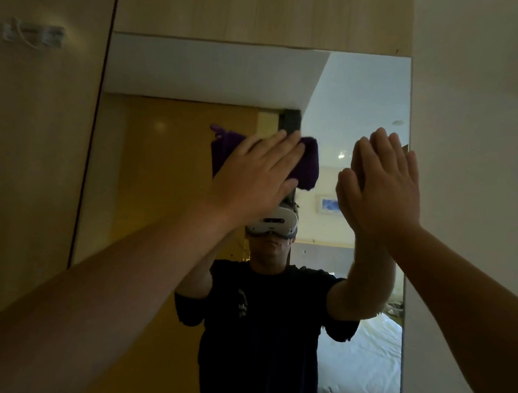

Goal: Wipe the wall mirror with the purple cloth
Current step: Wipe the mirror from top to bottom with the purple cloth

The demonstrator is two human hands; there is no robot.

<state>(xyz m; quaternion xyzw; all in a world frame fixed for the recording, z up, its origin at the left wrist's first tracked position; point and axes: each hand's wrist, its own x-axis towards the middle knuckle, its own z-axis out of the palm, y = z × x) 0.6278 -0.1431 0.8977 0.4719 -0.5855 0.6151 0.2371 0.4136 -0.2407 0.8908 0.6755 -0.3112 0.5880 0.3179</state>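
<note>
The purple cloth [308,165] is pressed flat against the wall mirror [164,168] by the left hand [252,178], fingers straight — wiping is underway. The right hand [389,184] is laid open-palmed on the glass, grasping nothing. Lower glass probably awaits next.

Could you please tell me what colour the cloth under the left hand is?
The cloth is dark purple, seen in the head view.
</note>
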